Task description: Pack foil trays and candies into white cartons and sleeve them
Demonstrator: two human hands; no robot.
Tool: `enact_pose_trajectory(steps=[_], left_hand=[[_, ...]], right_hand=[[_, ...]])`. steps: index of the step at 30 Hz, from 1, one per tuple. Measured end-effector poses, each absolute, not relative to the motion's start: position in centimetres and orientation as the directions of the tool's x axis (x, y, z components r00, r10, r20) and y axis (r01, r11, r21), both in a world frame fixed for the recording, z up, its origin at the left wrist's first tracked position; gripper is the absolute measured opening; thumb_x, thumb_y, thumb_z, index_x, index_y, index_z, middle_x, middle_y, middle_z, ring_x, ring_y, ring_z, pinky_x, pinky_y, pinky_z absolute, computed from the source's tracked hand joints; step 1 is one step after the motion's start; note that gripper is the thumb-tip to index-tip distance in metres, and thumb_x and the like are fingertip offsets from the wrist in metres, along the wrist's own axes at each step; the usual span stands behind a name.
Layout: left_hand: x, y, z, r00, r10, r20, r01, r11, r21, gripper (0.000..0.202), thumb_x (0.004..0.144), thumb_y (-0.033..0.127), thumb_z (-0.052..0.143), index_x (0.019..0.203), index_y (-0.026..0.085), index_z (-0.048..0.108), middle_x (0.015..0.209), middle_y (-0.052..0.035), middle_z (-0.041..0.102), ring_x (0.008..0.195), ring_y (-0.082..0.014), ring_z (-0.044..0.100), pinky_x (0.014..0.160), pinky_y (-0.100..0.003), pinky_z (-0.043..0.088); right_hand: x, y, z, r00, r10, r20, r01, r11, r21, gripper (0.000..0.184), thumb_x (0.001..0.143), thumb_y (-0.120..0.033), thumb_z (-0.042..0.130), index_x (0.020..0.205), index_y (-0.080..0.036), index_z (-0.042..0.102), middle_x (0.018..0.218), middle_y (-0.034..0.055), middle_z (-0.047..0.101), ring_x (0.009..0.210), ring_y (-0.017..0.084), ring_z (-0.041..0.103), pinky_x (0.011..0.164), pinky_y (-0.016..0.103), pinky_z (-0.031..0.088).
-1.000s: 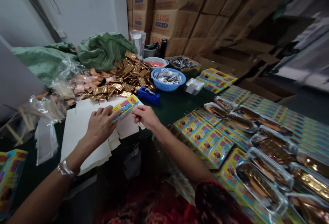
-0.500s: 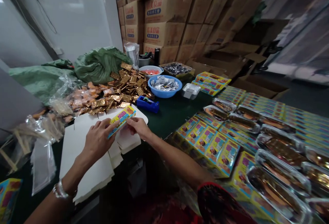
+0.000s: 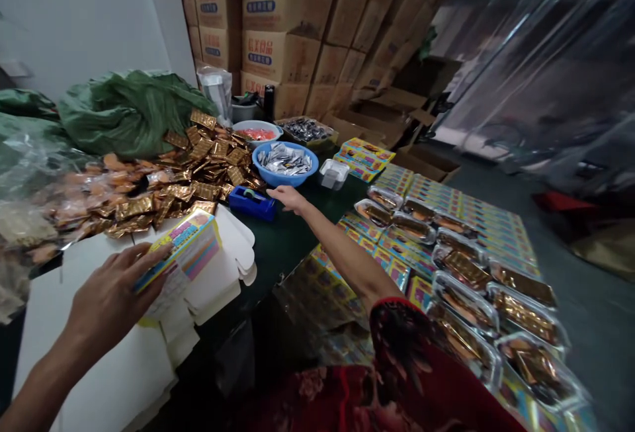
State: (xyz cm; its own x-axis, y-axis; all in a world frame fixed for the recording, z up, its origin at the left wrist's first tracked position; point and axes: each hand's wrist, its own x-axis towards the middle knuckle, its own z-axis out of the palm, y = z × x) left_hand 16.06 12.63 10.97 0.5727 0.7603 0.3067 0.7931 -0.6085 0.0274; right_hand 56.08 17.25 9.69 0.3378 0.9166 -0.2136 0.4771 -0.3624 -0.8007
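Note:
My left hand (image 3: 112, 296) holds a colourful printed carton (image 3: 186, 250), partly folded, over a stack of flat white carton blanks (image 3: 99, 352). My right hand (image 3: 288, 198) is stretched out far ahead with its fingers open and holds nothing. It hovers just right of a blue tape dispenser (image 3: 251, 202) and just below a blue bowl (image 3: 284, 164) of small silver sachets.
A heap of gold-wrapped packets (image 3: 193, 167) and orange snacks lies at the left, with green sacks (image 3: 129, 111) behind. Rows of colourful cartons (image 3: 476, 210) and filled clear trays (image 3: 466, 266) cover the right. Cardboard boxes (image 3: 280, 55) are stacked at the back. A small white tub (image 3: 333, 172) sits nearby.
My right hand let go of the carton and reached forward toward the tape dispenser and blue bowl. My left hand keeps the carton, now opened up. The view swung right.

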Motion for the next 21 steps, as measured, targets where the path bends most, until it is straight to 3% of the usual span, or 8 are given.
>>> enact_pose_trajectory(steps=[3,8,14,17,21], left_hand=[[16.0,12.6,10.7,0.579,0.743,0.336,0.786,-0.618,0.011,0.05,0.101,0.045,0.03,0.132,0.023,0.063,0.126,-0.0113,0.064,0.105,-0.0303,0.063,0.083,-0.043,0.054],[16.0,12.7,10.4,0.576,0.735,0.358,0.789,-0.614,-0.008,0.049,0.101,0.045,0.032,0.131,0.023,0.064,0.126,-0.0109,0.065,0.103,-0.0298,0.064,0.081,-0.042,0.055],[16.0,12.6,10.6,0.589,0.73,0.348,0.78,-0.626,-0.006,0.048,0.1,0.044,0.033,0.131,0.024,0.064,0.126,-0.0103,0.065,0.104,-0.0284,0.064,0.082,-0.04,0.055],[16.1,12.6,10.8,0.561,0.766,0.313,0.805,-0.593,0.007,0.051,0.1,0.046,0.03,0.133,0.024,0.063,0.128,-0.0106,0.064,0.106,-0.0296,0.063,0.084,-0.042,0.055],[16.1,12.6,11.1,0.539,0.803,0.252,0.823,-0.566,0.044,0.054,0.099,0.05,0.03,0.135,0.024,0.062,0.132,-0.0104,0.062,0.111,-0.0301,0.062,0.09,-0.045,0.054]], right_hand=[[57.2,19.4,9.8,0.236,0.905,-0.354,0.435,-0.424,-0.794,0.038,0.088,-0.05,0.065,0.08,-0.014,0.069,0.108,0.0136,0.069,0.107,0.028,0.059,0.082,0.043,0.056],[56.6,21.4,8.5,0.211,0.873,-0.44,0.317,-0.487,-0.814,0.038,0.068,-0.041,0.085,0.062,-0.011,0.063,0.084,0.0135,0.066,0.104,0.031,0.057,0.076,0.045,0.059],[56.3,21.4,7.8,0.267,0.872,-0.409,0.103,-0.448,-0.888,0.041,0.088,-0.041,0.06,0.059,-0.014,0.054,0.078,0.0106,0.06,0.097,0.027,0.057,0.072,0.05,0.059],[56.4,20.0,7.5,0.267,0.905,-0.33,0.038,-0.352,-0.935,0.032,0.089,-0.032,0.052,0.061,-0.015,0.05,0.077,0.0052,0.061,0.087,0.018,0.058,0.076,0.043,0.058],[57.3,17.9,6.5,0.252,0.92,-0.3,0.064,-0.325,-0.944,0.014,0.079,-0.016,0.06,0.065,-0.016,0.057,0.066,-0.0012,0.058,0.067,0.01,0.054,0.07,0.026,0.053]])
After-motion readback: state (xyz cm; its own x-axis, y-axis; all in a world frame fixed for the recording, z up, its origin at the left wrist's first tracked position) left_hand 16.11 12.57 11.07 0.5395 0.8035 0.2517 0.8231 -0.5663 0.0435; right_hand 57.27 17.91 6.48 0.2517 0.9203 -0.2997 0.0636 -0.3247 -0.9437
